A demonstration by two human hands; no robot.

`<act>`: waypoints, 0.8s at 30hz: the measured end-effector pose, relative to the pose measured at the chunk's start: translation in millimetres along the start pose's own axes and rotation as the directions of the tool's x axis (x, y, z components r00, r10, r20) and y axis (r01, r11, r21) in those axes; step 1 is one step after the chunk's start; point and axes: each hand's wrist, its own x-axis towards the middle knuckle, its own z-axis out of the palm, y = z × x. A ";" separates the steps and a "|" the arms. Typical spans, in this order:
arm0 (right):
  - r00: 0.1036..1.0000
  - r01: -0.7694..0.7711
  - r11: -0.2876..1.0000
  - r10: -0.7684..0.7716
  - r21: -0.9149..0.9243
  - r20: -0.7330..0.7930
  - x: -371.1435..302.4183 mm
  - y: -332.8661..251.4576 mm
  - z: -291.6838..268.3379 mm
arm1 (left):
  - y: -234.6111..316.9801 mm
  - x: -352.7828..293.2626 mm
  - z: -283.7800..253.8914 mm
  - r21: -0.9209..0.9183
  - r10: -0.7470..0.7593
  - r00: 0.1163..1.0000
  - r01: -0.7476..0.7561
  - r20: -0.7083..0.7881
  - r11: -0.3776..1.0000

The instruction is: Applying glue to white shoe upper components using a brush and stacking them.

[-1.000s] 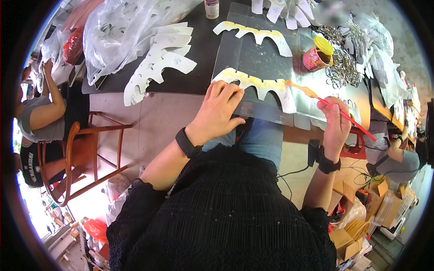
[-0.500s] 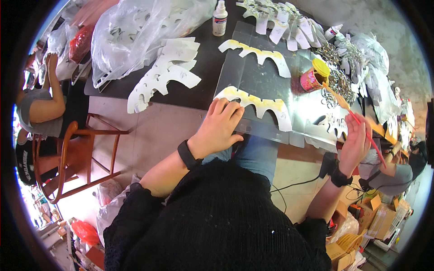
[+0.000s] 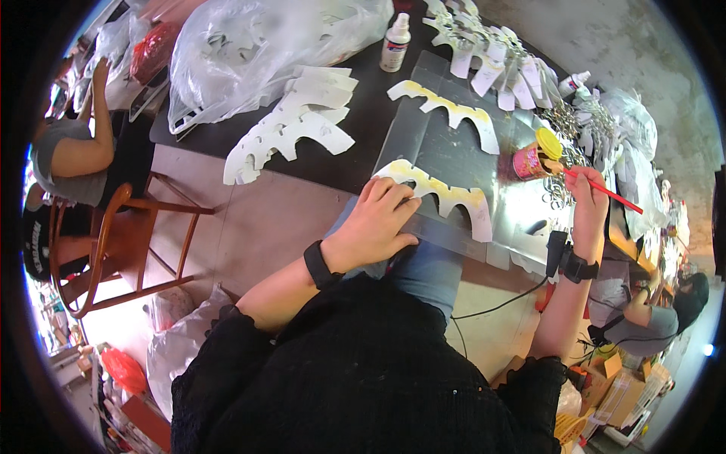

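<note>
My left hand (image 3: 378,223) lies with fingers bent and thumb apart, its fingertips on the left end of a white scalloped piece (image 3: 451,195) with yellowish smears along its upper edge. My right hand (image 3: 590,198) grips a brush by its red handle (image 3: 622,200). The brush's tan head dips at the mouth of a small pink can (image 3: 526,163), which stands tilted with its yellow lid (image 3: 548,143) raised. A second smeared scalloped piece (image 3: 451,108) lies farther back on the grey sheet (image 3: 439,163).
Stacked white scalloped pieces (image 3: 295,125) lie left, beside a big clear plastic bag (image 3: 265,53). A white bottle (image 3: 395,43) stands at the back. More cut pieces (image 3: 491,57) pile up far right. A wooden chair (image 3: 140,242) is at left; other people sit on both sides.
My right hand has moved up toward the pink can, bringing the brush head to its mouth and levelling the handle. My left hand stays on the near piece; the whole view has shifted slightly.
</note>
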 end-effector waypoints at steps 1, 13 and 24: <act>1.000 0.004 1.000 -0.004 0.005 0.017 3.9 4.2 3.3 | -0.7 -0.8 -0.3 0.006 -0.015 1.000 0.015 -0.007 1.000; 0.999 -0.038 0.999 0.038 -0.035 0.014 8.7 32.1 9.0 | -6.0 0.7 -7.7 -0.267 -0.093 0.985 0.051 -0.148 0.962; 0.977 -0.211 0.958 0.215 0.196 0.003 -35.5 27.4 2.2 | -29.4 5.4 -3.9 0.070 -0.298 0.916 0.327 -0.269 0.942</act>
